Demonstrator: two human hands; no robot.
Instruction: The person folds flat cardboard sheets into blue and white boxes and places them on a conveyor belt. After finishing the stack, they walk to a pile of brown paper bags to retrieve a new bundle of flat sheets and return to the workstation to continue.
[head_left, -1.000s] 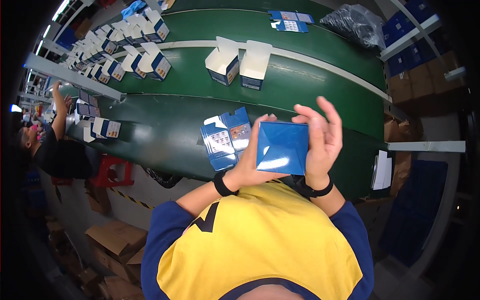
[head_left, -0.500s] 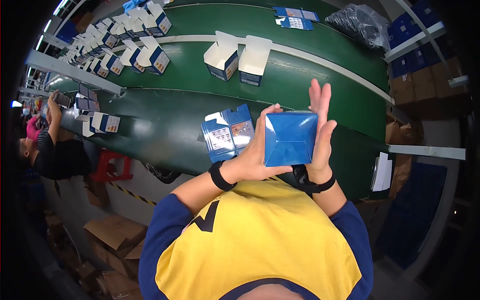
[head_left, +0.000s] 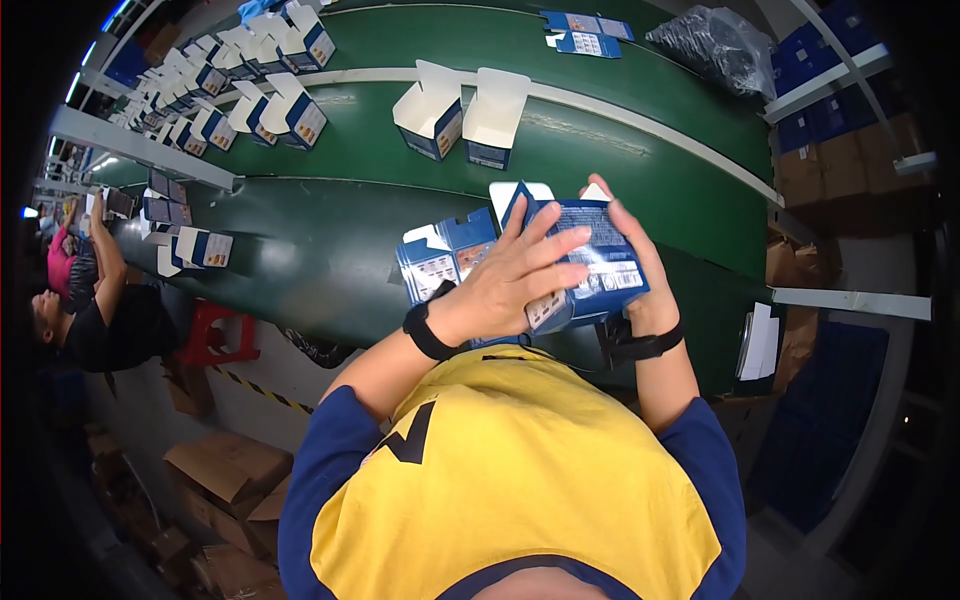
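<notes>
Green surface (head_left: pixel 300 235) stretches across the workspace under strip lights, with a paler green strip (head_left: pixel 660 190) and a white rail (head_left: pixel 620 112) beyond it. Near its front edge, a blue carton (head_left: pixel 605 240) is held up, tilted, between two hands. The left hand (head_left: pixel 505 275) grasps it from the near left, fingers spread across its side; the right hand (head_left: pixel 645 270) cups its right side. White flaps (head_left: pixel 527 190) stick up at the carton's far end, and printed panels face the wearer. Black bands (head_left: pixel 430 332) circle both wrists.

Just beside the left hand lies a flattened carton (head_left: pixel 432 268), partly covered by that hand and forearm. Farther off, two open boxes (head_left: pixel 429 125) stand near each other, lids raised, on the paler strip. Past the rail lie another flattened carton (head_left: pixel 585 42) and a dark plastic bag (head_left: pixel 712 45). Rows of open boxes (head_left: pixel 292 118) fill the upper left. A co-worker (head_left: pixel 115 320) is at the far left, close to a red stool (head_left: pixel 212 335); brown cardboard boxes (head_left: pixel 228 468) sit on the floor below.
</notes>
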